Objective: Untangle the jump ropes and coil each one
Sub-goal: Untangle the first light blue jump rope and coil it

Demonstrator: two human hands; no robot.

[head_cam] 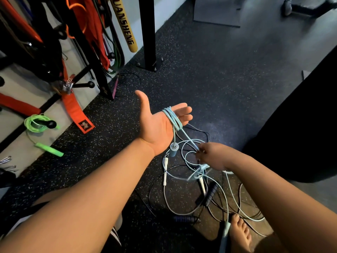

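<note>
The floor is dark rubber flecked with pale specks, and it runs up to a light wall on the left. A black rack against that wall is hung with orange straps and a coiled green jump rope on a peg. A yellow padded stick with black lettering leans beside a black upright post bolted to the floor. A grey mat lies farther back.

The left hand is held palm up, thumb spread wide and fingers nearly straight. The light blue jump rope is looped several times round those fingers, with one of its handles dangling just below the wrist. The right hand, somewhat blurred, pinches a strand of the same rope just beside that handle.

Beneath both hands the rest lies in a tangle on the floor, made up of a white rope and a black rope with dark blue handles. A bare foot rests at its near edge.
</note>
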